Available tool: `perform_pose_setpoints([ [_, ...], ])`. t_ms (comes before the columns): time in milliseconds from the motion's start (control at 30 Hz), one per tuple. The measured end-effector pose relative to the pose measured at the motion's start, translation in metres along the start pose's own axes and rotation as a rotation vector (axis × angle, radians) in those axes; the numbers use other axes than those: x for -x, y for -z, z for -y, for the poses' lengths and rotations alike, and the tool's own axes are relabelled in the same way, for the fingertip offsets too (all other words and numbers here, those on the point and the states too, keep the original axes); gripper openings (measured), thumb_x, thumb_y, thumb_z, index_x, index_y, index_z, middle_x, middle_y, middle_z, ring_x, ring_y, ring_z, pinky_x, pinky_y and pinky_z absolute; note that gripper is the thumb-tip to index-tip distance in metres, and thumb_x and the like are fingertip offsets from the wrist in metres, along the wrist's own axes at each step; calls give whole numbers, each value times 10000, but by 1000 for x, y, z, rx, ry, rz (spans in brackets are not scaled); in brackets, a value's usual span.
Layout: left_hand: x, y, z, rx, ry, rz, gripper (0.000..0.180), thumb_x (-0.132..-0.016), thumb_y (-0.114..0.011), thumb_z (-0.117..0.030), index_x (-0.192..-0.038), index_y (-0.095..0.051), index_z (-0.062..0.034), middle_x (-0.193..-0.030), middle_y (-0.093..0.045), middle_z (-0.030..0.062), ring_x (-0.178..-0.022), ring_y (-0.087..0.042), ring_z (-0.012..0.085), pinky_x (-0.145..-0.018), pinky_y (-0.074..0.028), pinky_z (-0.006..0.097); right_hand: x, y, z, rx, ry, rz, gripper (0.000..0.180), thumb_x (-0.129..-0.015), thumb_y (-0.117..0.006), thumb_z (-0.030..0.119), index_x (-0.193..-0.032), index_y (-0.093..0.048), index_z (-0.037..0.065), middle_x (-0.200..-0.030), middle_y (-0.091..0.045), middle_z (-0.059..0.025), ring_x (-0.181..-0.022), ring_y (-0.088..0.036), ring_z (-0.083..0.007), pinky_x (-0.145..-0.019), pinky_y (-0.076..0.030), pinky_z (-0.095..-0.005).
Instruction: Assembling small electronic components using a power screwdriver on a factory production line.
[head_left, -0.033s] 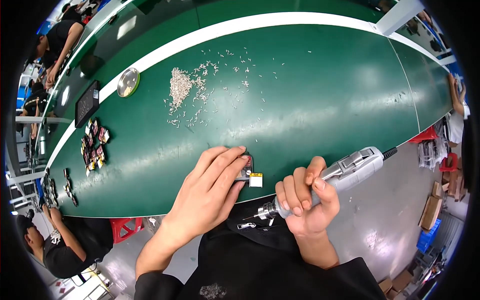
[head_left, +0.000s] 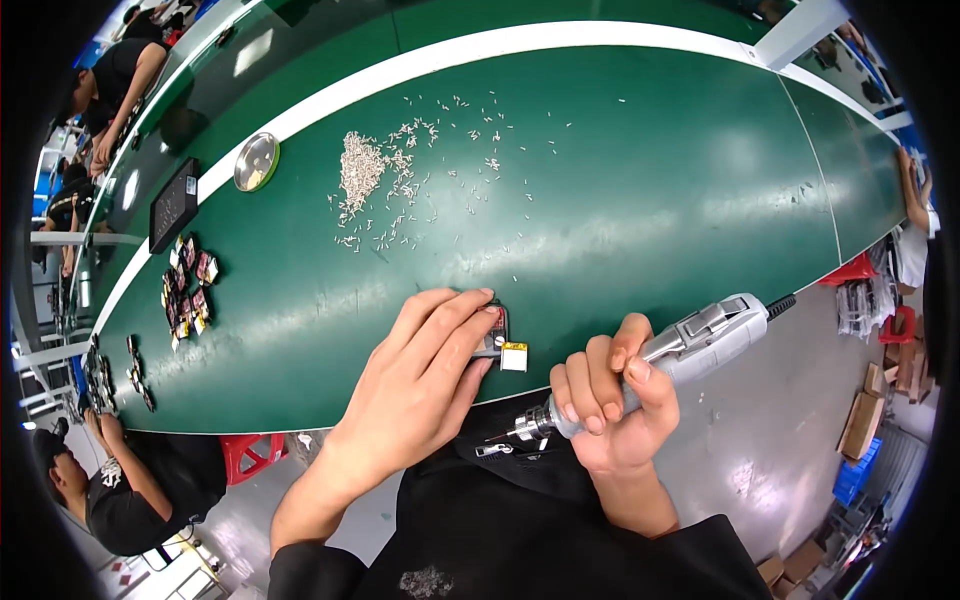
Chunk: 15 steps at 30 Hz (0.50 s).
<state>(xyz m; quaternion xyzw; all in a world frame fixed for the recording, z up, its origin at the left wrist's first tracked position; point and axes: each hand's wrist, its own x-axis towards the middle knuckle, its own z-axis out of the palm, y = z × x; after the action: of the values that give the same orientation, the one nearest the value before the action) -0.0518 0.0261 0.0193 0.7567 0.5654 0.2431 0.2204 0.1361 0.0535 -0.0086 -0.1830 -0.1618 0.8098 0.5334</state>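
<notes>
My left hand (head_left: 415,375) is closed over a small dark electronic assembly (head_left: 497,322) at the table's near edge, its fingers hiding most of the piece. A small white battery with yellow tape (head_left: 514,357) sticks out beside the fingertips. Wrapped in my right hand (head_left: 625,410) is a grey electric screwdriver (head_left: 705,335), held level off the table's edge. Its thin bit (head_left: 497,438) points left, below the assembly and apart from it. The cord leaves from the tool's back end.
Tiny screw-like metal pieces (head_left: 360,172) lie heaped and scattered across the green table (head_left: 680,190). Several similar assemblies (head_left: 187,290) are piled at the left, near a round metal dish (head_left: 257,163) and a black tray (head_left: 175,207). A co-worker (head_left: 140,480) sits at the lower left.
</notes>
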Motion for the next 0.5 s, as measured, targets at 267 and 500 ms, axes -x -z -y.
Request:
perform_pose_setpoints([
  [267, -15, 1, -2, -8, 55, -79, 321, -702, -673, 93, -995, -588, -9, -1018, -589, 108, -917, -565, 305, -772, -469, 385, 17, -4, -15, -14, -117, 51, 55, -889, -475, 125, -880, -475, 71, -534, -392, -3, -435, -404, -118, -534, -400, -297],
  [500, -14, -12, 7, -224, -171, -147, 304, -665, -711, 82, -951, -617, 41, -934, -641, 124, -805, -616, 271, -642, -525, 346, 30, -6, -30, -14, -246, 23, 49, -880, -506, 115, -875, -484, 71, -538, -410, -13, -432, -408, -128, -533, -408, -302],
])
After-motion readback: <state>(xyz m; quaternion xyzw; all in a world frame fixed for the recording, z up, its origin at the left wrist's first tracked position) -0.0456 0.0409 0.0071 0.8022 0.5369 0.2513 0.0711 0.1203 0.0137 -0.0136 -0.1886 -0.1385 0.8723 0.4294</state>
